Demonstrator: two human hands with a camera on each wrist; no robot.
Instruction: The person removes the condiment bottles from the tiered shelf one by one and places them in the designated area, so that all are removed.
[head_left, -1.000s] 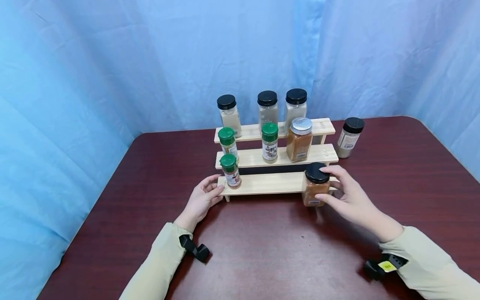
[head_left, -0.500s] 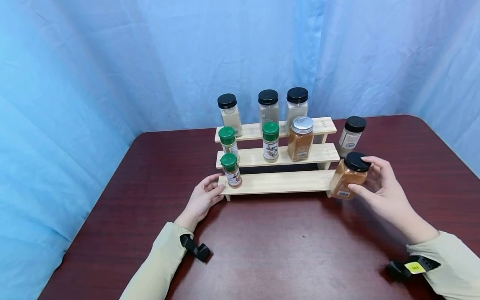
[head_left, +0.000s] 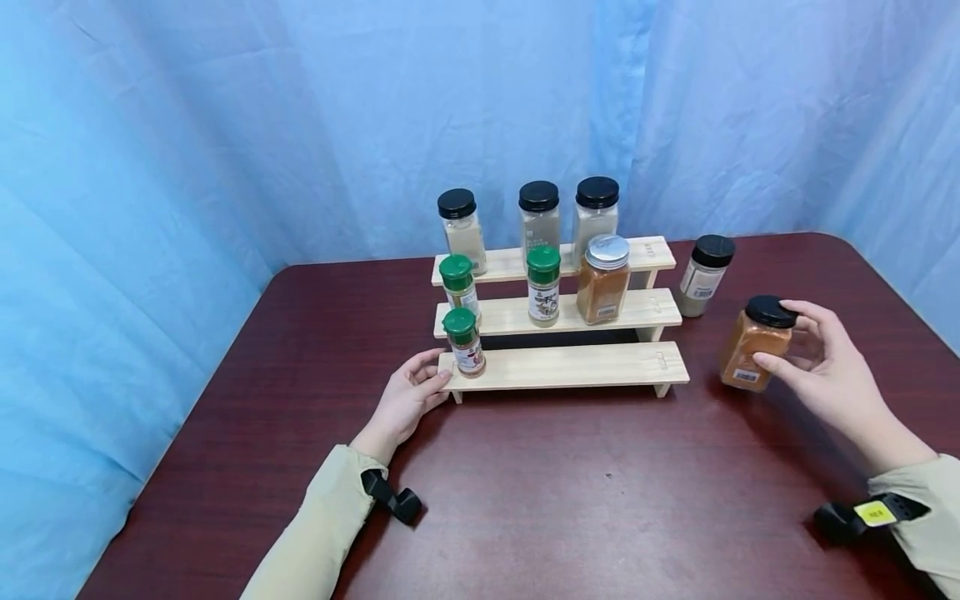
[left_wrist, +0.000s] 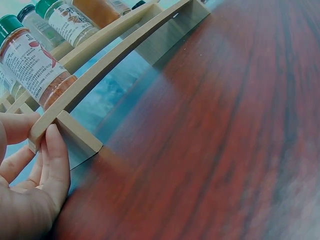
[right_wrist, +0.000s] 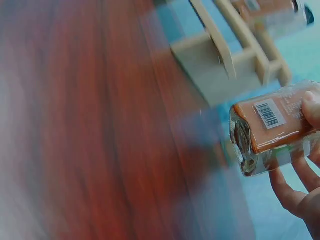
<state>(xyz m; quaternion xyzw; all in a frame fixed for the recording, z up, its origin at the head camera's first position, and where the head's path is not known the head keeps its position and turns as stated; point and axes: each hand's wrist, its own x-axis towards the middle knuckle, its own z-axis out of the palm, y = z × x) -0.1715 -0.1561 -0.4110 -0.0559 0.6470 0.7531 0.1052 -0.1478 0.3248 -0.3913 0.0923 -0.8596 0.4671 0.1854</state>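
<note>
At the right of the desk (head_left: 540, 500), beyond the end of a three-tier wooden rack (head_left: 570, 367), the right hand (head_left: 836, 379) holds a square jar (head_left: 753, 346) of orange-brown powder. Its fingers (right_wrist: 287, 195) curl round the jar, with the thumb on the near face and a fingertip up at the black lid (head_left: 771, 311). The lid is uppermost, and the right wrist view shows a barcode label (right_wrist: 270, 114) and the jar's base; whether that base touches the desk is hard to tell. The jar is apart from the rack.

The left hand (head_left: 408, 400) pinches the left end of the lowest shelf between thumb and fingers, just beside a small green-capped bottle (head_left: 467, 346) that stands there, with red powder showing at its bottom. On the middle shelf, a second green-capped bottle (head_left: 460, 285) stands at the left end, a third green-capped bottle (head_left: 543, 292) near the centre, and a silver-lidded jar (head_left: 603, 287) of orange-brown contents just right of that. Three black-lidded jars (head_left: 465, 237) stand on the top shelf, one at the left end and two farther right. Another black-lidded jar (head_left: 701, 283) stands on the desk, just right of the rack and behind the held one. A blue curtain (head_left: 465, 100) hangs behind the desk.
</note>
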